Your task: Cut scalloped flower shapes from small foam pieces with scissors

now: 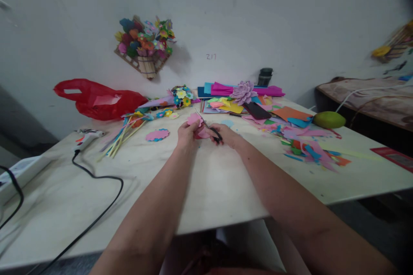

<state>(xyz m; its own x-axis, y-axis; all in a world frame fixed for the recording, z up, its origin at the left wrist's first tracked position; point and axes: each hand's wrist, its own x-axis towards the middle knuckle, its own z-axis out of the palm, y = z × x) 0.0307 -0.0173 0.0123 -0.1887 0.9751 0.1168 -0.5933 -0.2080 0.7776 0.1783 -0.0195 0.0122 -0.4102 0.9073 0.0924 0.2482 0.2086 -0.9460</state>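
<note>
Near the middle of the table, my left hand [187,132] pinches a pink scalloped piece [194,119]. My right hand [226,134] is closed around the black handles of a pair of scissors [217,134]. The scissors' blades point up and left, against the pink piece. More pink material hangs below the blades, between my hands. To the left of my left hand, a pink scalloped disc [157,135] with blue edging lies flat. A pale blue piece [227,123] lies just behind my right hand.
A glue gun [87,138] with a black cord, a power strip [22,175], a red bag [97,102] and thin strips [121,137] are on the left. Colourful scraps [309,148], a dark phone [257,111] and a green fruit [329,120] lie right. Behind is a purple flower [244,92].
</note>
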